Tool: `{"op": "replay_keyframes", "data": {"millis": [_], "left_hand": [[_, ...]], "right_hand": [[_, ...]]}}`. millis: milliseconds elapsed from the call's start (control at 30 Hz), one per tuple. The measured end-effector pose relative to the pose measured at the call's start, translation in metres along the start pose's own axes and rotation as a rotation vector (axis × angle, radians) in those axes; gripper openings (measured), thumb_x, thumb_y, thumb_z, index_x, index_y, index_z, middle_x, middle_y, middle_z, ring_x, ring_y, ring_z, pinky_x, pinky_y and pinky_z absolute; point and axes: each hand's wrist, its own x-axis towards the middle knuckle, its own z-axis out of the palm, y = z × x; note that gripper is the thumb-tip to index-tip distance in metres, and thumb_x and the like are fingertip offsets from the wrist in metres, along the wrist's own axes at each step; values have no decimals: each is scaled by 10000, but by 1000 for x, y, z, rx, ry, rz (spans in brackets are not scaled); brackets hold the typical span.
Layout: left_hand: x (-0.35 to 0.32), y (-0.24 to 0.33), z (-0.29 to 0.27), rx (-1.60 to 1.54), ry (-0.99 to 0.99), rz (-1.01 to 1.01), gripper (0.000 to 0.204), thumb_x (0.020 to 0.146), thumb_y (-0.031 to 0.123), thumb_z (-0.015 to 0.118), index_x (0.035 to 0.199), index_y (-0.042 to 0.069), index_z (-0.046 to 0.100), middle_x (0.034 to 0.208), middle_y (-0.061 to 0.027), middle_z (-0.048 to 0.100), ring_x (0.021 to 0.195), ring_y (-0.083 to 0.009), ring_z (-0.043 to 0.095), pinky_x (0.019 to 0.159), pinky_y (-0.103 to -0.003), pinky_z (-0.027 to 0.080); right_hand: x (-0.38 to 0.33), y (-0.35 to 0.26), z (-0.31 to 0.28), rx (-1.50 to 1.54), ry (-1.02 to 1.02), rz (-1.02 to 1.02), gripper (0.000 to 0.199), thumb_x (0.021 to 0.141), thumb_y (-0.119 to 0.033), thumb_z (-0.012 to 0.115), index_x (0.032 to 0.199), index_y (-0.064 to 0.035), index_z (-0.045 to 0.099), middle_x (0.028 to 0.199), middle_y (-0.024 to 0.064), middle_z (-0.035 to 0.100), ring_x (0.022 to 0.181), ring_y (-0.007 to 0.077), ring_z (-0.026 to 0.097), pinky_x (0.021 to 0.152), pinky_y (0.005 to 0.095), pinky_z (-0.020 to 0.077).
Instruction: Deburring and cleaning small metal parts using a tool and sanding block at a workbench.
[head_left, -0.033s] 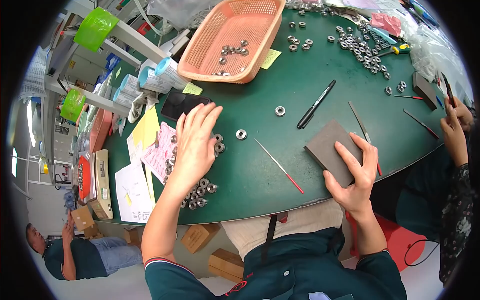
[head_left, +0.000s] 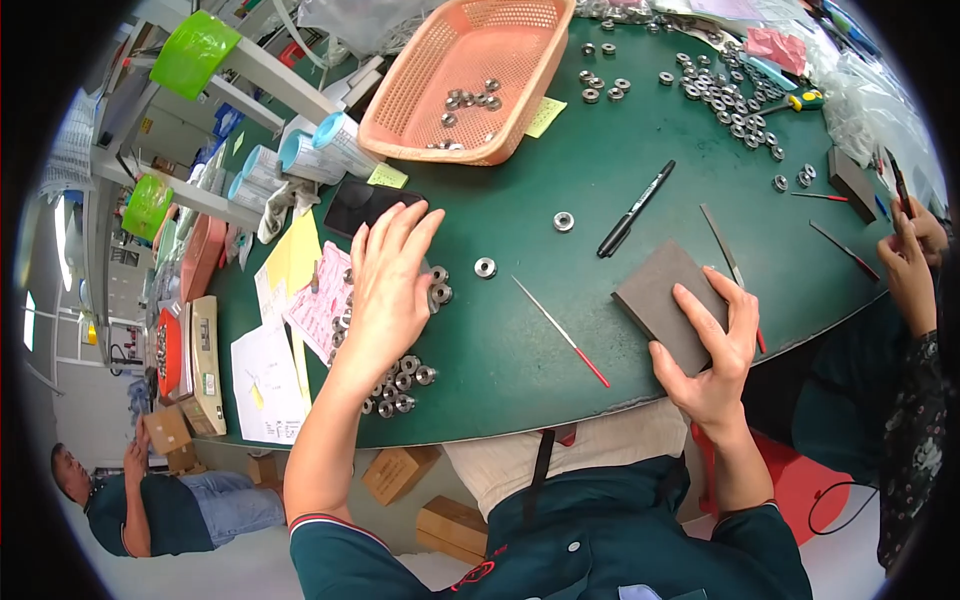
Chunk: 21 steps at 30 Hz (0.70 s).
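My left hand [head_left: 392,280] lies flat with fingers stretched over a cluster of small metal rings [head_left: 404,380], hiding some of them. The cluster shows on both sides of the palm and below the wrist. Near the table's front edge, my right hand [head_left: 712,350] grips a dark grey rectangular block [head_left: 655,295], its thumb at the near edge and its fingers across the top. Between the hands lie a thin needle file [head_left: 560,330] with a red handle and two single rings, one [head_left: 485,267] close to my left fingers and another [head_left: 564,222] farther off.
A black marker [head_left: 637,210] and a flat file [head_left: 722,245] lie around the block. Beyond stands a pink basket [head_left: 400,130] holding some rings; more rings [head_left: 735,105] are scattered at far right. Papers [head_left: 268,380] and a phone [head_left: 360,207] are left. A co-worker's hands [head_left: 910,260] work at right.
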Motion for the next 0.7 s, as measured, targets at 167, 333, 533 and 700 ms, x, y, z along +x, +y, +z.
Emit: {"op": "replay_keyframes", "data": {"millis": [167, 333, 533, 700], "left_hand": [[-3, -34, -15, -71, -196, -416, 282, 675, -21, 610, 947, 54, 601, 648, -39, 598, 799, -230, 551, 925, -449, 311], [-13, -26, -16, -21, 46, -62, 58, 654, 45, 655, 663, 31, 600, 898, -67, 601, 1041, -273, 489, 998, -472, 202], [18, 28, -27, -370, -7, 15, 496, 664, -67, 611, 1142, 30, 518, 931, -161, 593, 897, -312, 577, 818, -354, 447], [118, 66, 11, -250, 86, 508, 305, 698, -25, 586, 1000, -3, 541, 1011, -167, 547, 940, -338, 533, 784, -389, 436]], "right_hand": [[1, -4, 9, -2, 20, 10, 514, 495, -143, 683, 997, -54, 621, 1090, 222, 495, 890, 311, 482, 766, 378, 373], [4, -3, 5, -50, 48, -7, 505, 493, -138, 678, 987, -45, 624, 1085, 224, 497, 885, 314, 487, 766, 383, 381], [6, -2, -6, -73, 6, -13, 501, 501, -212, 706, 973, -66, 624, 1077, 206, 501, 891, 316, 497, 738, 376, 365], [-3, 4, -11, -26, 38, -4, 497, 496, -206, 707, 969, -81, 620, 1055, 183, 497, 830, 295, 485, 688, 366, 362]]}}
